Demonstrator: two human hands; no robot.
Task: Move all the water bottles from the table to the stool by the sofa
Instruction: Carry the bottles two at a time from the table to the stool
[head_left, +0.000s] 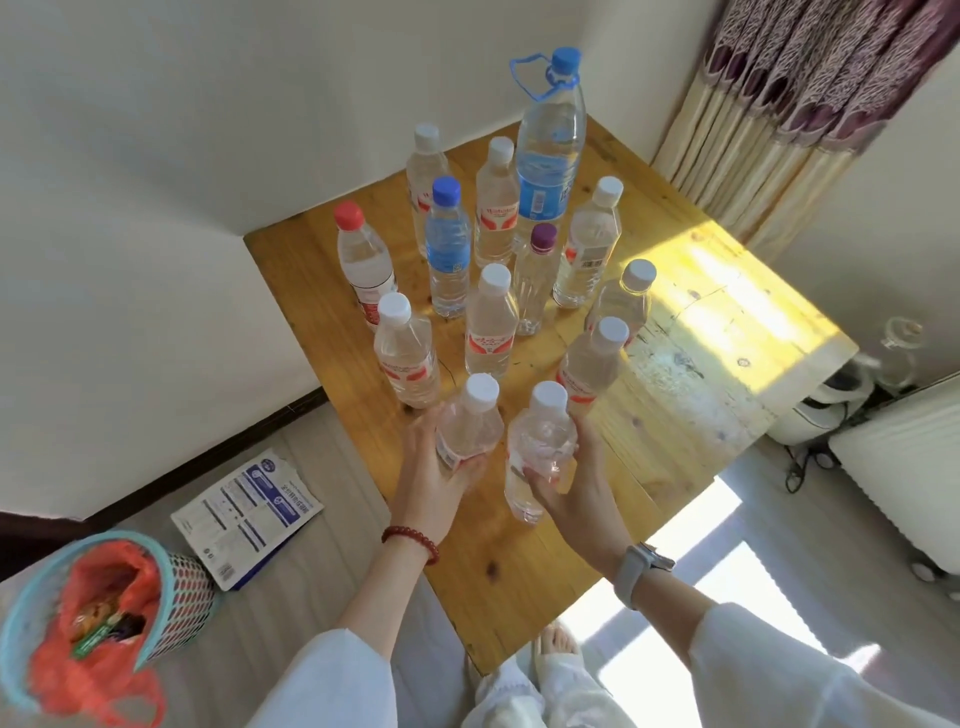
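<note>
Several clear water bottles stand on a wooden table (498, 571) set in the room's corner. My left hand (431, 478) is wrapped around a white-capped bottle (470, 421) at the near edge of the group. Beside it, my right hand (566, 483) grips a second white-capped bottle (535, 441), unlabelled and crinkled. Behind them stand more white-capped bottles, a red-capped bottle (361, 260), a blue-capped bottle (448, 244), a purple-capped bottle (537, 275) and a tall blue-capped jug (548, 150) with a carry handle. No stool or sofa is in view.
A turquoise waste basket (182, 577) lined with an orange bag stands on the floor at the left, with a printed packet (244, 514) lying next to it. A kettle (831, 395) and a white radiator (904, 467) sit right of the table. Curtains (779, 104) hang behind.
</note>
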